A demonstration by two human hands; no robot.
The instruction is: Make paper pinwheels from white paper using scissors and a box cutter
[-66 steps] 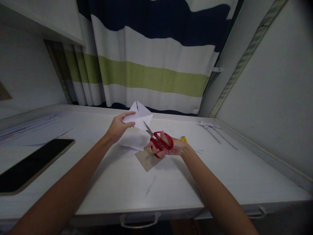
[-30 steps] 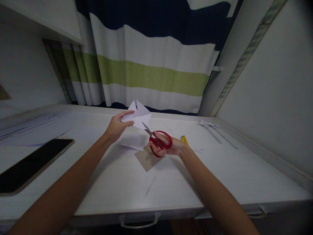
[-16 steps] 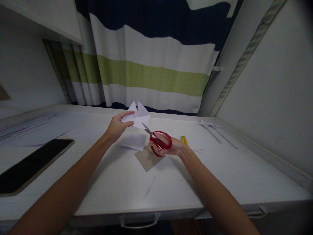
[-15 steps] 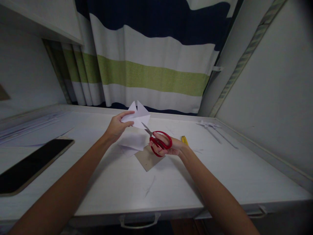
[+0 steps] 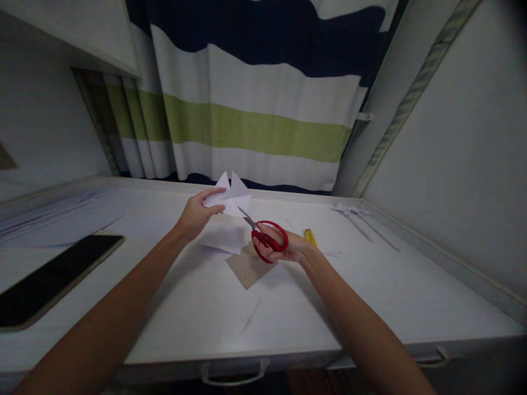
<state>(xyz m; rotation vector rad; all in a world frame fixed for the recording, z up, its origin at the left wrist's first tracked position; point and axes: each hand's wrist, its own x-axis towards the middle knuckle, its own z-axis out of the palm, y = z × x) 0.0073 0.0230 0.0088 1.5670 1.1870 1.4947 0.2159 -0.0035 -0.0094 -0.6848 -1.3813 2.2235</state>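
Note:
My left hand (image 5: 196,213) pinches a folded white paper (image 5: 233,195) and holds it up above the white desk (image 5: 214,307). My right hand (image 5: 288,249) grips red-handled scissors (image 5: 268,237), whose blades point up and left into the lower edge of the paper. Below the hands lie loose white paper pieces (image 5: 224,238) and a brown card (image 5: 247,266) on the desk.
A dark tablet (image 5: 49,277) lies at the left of the desk, with paper strips (image 5: 49,206) behind it. A yellow object (image 5: 309,237) sits just right of my right hand. White paper scraps (image 5: 356,215) lie at the back right. A striped curtain (image 5: 255,126) hangs behind.
The scissors have moved slightly up and left, with their blades further into the paper's edge. My left hand keeps the paper in nearly the same place.

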